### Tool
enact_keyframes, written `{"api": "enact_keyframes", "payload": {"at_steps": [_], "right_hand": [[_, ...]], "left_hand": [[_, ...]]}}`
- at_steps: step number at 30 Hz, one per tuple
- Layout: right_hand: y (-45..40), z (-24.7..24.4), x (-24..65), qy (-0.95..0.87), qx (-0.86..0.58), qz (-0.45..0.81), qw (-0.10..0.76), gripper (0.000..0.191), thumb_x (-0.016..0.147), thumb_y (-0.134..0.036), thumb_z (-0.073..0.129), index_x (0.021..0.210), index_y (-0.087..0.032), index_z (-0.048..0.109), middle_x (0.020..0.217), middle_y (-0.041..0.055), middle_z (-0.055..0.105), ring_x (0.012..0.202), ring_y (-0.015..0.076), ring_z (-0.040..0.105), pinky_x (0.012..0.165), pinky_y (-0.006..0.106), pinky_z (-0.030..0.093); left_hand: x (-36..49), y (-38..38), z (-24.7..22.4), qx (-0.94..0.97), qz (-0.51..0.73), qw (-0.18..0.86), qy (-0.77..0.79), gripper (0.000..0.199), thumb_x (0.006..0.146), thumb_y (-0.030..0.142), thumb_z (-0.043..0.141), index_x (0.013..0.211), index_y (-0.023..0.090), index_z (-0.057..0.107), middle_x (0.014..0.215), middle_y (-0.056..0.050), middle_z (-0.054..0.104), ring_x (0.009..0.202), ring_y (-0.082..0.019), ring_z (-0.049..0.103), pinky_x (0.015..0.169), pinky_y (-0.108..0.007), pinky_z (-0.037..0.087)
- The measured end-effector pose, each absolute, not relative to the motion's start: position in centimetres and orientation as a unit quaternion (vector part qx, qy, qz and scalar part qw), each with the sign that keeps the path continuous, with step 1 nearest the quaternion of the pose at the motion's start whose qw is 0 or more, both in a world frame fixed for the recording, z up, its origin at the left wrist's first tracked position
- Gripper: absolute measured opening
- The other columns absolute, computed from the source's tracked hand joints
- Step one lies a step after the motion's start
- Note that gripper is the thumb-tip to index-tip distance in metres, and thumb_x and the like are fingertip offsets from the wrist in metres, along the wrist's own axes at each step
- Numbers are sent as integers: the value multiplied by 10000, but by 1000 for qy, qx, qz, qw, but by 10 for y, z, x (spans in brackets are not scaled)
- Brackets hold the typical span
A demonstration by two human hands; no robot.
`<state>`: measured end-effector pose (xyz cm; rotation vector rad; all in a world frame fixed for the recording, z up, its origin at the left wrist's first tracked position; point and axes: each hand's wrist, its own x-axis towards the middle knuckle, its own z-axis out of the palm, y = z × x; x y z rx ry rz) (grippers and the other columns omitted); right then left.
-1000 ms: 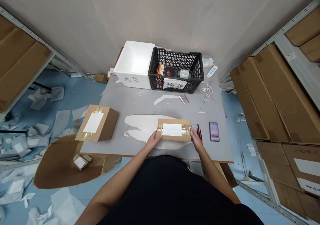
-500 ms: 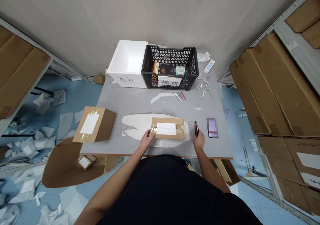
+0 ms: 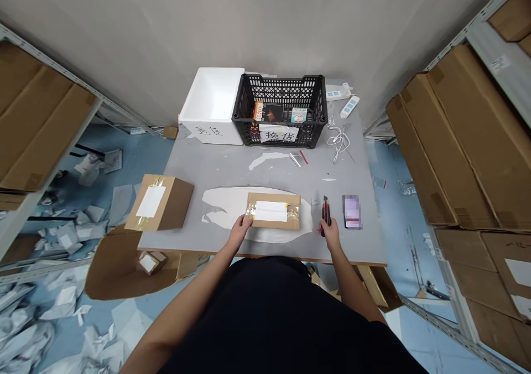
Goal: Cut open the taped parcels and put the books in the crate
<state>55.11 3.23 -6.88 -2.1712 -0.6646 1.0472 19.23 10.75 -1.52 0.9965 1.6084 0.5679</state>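
Observation:
A small taped cardboard box (image 3: 274,224) with a white label lies flat near the front of the table, on a worn white patch. My left hand (image 3: 240,229) grips its left end, fingers closed at the edge. To the right of the box, my right hand (image 3: 331,233) is closed around a red and black utility knife (image 3: 326,211), which points away from me. The knife is apart from the box. Just right of that hand lies a phone (image 3: 352,212) with a lit, partly blurred screen.
A larger taped carton (image 3: 176,205) stands at the table's left. Behind are a white foam box (image 3: 211,130) and a black crate (image 3: 319,136) holding a few small packages. A white cable (image 3: 340,141) lies at right. An open carton (image 3: 112,274) sits below the left edge.
The small box has shifted slightly left with my left hand. My right hand has adjusted around the utility knife, which now stands more upright in view. The camera view has moved a little.

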Motion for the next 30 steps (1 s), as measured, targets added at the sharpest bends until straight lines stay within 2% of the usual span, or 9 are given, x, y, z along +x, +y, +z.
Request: {"api": "enact_keyframes", "payload": {"at_steps": [3,6,8,9,11,12,14,18,30], "right_hand": [[33,-45,542,-283,-784,415,365,539,828,-571,487,1205,-188,452,768,-5,643,492,127,579,464,257,498],[44,-11,530,-382,-731,433,364,617,851,-534,495,1364,-212,381,840,23,664,521,148,592,482,285,506],[59,14,519,-495,-691,422,315,594,888,-460,473,1426,-237,359,998,69,680,693,189,658,618,327,545],[68,26,512,-559,-664,408,284,574,904,-419,462,1443,-254,357,1117,87,662,846,211,670,724,345,546],[87,48,496,-674,-600,375,213,548,935,-347,432,1471,-292,338,1311,85,582,1113,231,597,897,351,491],[97,57,487,-720,-569,359,170,546,950,-322,414,1486,-309,314,1346,76,559,1168,228,563,933,342,464],[115,68,469,-789,-516,328,67,554,973,-294,391,1510,-335,261,1300,74,585,1147,224,568,920,316,445],[142,71,441,-848,-450,262,-98,572,981,-294,405,1515,-384,221,1113,66,640,952,214,630,805,272,427],[159,79,423,-885,-390,191,-168,620,965,-187,386,1515,-400,194,1035,57,616,861,181,624,724,246,396]], "left_hand": [[196,104,-19,406,255,548,685,622,786,612,596,1235,183,561,1262,-126,613,1127,-264,583,917,-366,461],[200,101,-19,398,275,545,685,614,783,609,601,1224,183,570,1246,-121,622,1126,-261,583,924,-366,458],[201,100,-18,396,284,547,681,608,781,607,606,1214,181,579,1233,-119,631,1127,-263,583,935,-368,453],[201,99,-18,395,289,547,679,604,780,603,610,1210,180,583,1228,-119,635,1130,-264,583,944,-368,449],[202,98,-16,390,301,547,677,593,780,589,619,1207,179,587,1223,-119,640,1139,-265,581,962,-365,438],[202,98,-16,388,307,546,676,585,781,581,624,1205,178,588,1224,-117,642,1143,-265,581,969,-363,434],[202,97,-16,386,317,543,674,568,784,567,627,1198,179,591,1226,-111,643,1144,-263,581,978,-361,430],[202,97,-17,392,331,536,670,535,793,549,620,1178,178,606,1213,-100,650,1121,-258,592,979,-366,432],[202,96,-17,377,337,525,684,525,797,538,619,1186,186,611,1209,-90,657,1118,-264,597,979,-363,434]]}}
